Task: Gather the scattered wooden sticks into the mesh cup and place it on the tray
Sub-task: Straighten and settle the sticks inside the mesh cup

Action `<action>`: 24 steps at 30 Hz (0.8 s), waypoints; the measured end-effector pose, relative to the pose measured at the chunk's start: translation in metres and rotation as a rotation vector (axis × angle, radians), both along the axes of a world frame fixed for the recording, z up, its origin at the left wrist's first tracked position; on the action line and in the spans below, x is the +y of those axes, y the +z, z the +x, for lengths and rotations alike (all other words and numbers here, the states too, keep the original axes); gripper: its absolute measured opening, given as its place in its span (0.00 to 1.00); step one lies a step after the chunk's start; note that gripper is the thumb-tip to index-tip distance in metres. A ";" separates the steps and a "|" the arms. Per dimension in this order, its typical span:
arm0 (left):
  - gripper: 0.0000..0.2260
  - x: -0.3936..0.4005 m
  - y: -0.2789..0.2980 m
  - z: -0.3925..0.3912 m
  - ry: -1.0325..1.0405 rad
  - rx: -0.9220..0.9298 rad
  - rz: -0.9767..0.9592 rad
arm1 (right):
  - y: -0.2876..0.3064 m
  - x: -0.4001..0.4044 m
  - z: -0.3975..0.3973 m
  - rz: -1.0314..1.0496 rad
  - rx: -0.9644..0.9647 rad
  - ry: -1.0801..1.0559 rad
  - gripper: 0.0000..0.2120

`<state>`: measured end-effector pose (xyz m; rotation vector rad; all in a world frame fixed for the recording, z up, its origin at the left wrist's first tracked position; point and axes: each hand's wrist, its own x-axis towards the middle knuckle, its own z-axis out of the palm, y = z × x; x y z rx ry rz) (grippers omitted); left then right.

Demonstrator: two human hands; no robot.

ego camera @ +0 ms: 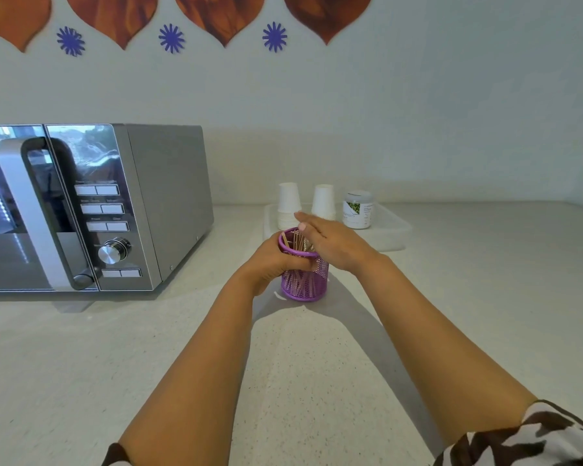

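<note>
A purple mesh cup [305,285] stands upright on the counter, just in front of the white tray [396,235]. Several wooden sticks [296,243] stand inside it and show above the rim and through the mesh. My left hand [271,264] grips the cup from its left side, fingers wrapped round its middle. My right hand [330,242] lies over the cup's mouth with straight fingers, which touch the tops of the sticks.
Two stacks of white paper cups [288,205] [323,200] and a labelled jar [357,210] stand on the tray. A silver microwave [91,206] fills the left of the counter. A wall rises right behind the tray.
</note>
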<state>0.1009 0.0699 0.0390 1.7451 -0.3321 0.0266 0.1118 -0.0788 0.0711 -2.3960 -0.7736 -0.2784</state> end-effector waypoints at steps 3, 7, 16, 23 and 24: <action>0.21 0.000 0.000 0.000 -0.016 0.023 0.001 | -0.002 0.002 0.003 0.078 0.022 -0.021 0.16; 0.21 -0.001 0.000 -0.001 -0.074 0.066 0.014 | 0.001 0.001 0.011 0.310 -0.019 -0.186 0.11; 0.24 -0.003 0.001 -0.002 -0.103 0.078 0.012 | 0.001 0.002 0.010 0.296 0.002 -0.272 0.10; 0.23 -0.002 0.000 -0.004 -0.114 0.093 0.015 | 0.001 0.004 0.009 0.129 -0.096 -0.182 0.07; 0.23 -0.002 0.000 -0.003 -0.118 0.102 0.002 | 0.003 0.002 0.009 0.184 -0.081 -0.165 0.09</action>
